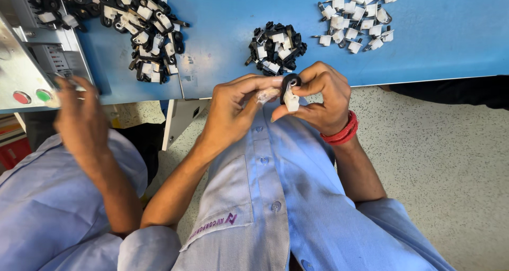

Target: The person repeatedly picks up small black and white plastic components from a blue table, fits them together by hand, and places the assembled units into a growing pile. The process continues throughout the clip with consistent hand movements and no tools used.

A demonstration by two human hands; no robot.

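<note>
At the far left a co-worker's hand [79, 114], blurred, reaches toward the grey metal control box [21, 64] with its round red button [22, 97] and round green button [43, 95]. That hand and its light blue sleeve [37, 207] are not yours. Just right of the box, a large loose heap of black and white plastic clip parts [143, 27] lies on the blue work table [222, 16].

Your left hand [233, 109] sits below the table edge, in front of your light blue buttoned shirt [270, 197]. Its thumb and forefinger are pinched shut on a small bit of clear plastic film [266, 95]. Touching it on the right is the small assembly of a black round plastic clip and white plastic block [289, 91], held over your chest, just below the table edge. Your right hand [321, 99] grips that assembly between thumb and fingertips, the other fingers curled in. A red bangle [342, 133] rings that wrist.

On the table above your hands lies a small pile of black and white clips [277, 47], and further right a scattered group of white plastic blocks with metal wire loops [358, 16]. Speckled floor [450, 170] shows at the right.
</note>
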